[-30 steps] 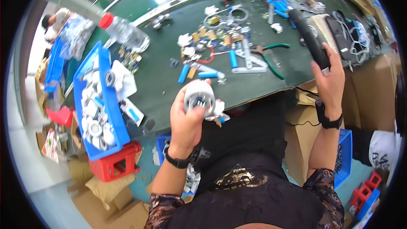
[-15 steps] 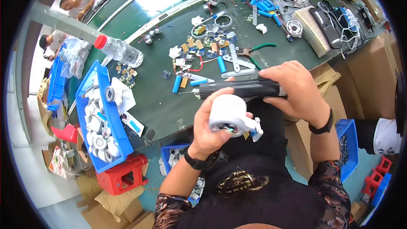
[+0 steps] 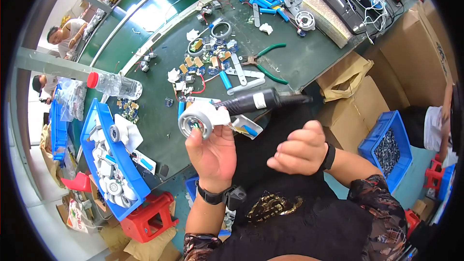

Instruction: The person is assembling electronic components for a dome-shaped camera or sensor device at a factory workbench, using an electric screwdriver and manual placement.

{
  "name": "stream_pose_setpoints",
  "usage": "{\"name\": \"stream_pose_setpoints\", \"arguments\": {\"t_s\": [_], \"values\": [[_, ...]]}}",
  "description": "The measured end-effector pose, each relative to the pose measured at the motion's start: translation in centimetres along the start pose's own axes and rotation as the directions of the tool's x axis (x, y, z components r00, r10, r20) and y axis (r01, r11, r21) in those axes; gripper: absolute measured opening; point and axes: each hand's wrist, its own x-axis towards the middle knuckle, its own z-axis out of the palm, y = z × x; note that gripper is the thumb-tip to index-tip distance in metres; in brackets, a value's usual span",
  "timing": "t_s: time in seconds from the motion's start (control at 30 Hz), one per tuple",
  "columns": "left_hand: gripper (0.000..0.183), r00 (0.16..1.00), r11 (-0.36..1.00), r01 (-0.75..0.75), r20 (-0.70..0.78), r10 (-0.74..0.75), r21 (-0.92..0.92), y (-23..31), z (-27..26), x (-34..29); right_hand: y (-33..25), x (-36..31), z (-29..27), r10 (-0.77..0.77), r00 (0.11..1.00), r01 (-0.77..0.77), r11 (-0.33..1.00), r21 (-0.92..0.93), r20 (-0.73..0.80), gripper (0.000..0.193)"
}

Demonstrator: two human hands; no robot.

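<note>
In my left hand (image 3: 212, 152) is a white and grey round housing (image 3: 195, 122), its open ring turned up, with a bit of green inside. My thumb rests at the ring's rim. A white flap with a blue cell (image 3: 249, 129) shows beside the housing. Just behind it, a black electric screwdriver (image 3: 258, 100) lies across the table edge area, its tip hidden; I cannot tell what supports it. My right hand (image 3: 300, 151) is away from the screwdriver, in front of my body, fingers curled closed. Whether anything small is inside them is hidden.
Green-handled pliers (image 3: 263, 63), blue cells (image 3: 263, 0), grey strips and small circuit boards (image 3: 208, 58) lie on the dark green table (image 3: 159, 84). Left are a clear bottle (image 3: 118, 86) and a blue bin (image 3: 137, 195) of white parts. Cardboard boxes (image 3: 355, 116) stand right.
My right hand has let go of the screwdriver and drawn back toward my body, its fingers curling. My left hand has moved left with the housing and turned it. The view has shifted.
</note>
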Motion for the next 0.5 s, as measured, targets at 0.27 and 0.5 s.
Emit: {"name": "stream_pose_setpoints", "arguments": {"t_s": [0.27,0.5], "values": [[0.060,0.994,0.985,0.113,0.022,-0.111,-0.130,0.4,1.4,-1.2,2.4,1.6,2.2,0.646,0.489,-0.837,0.160,0.523,0.586,0.059],[0.072,0.948,0.936,0.315,0.107,-0.301,-0.160,0.1,2.4,-3.2,3.7,4.4,5.7,0.647,0.573,-0.498,-0.212,0.841,0.503,0.070]]}}
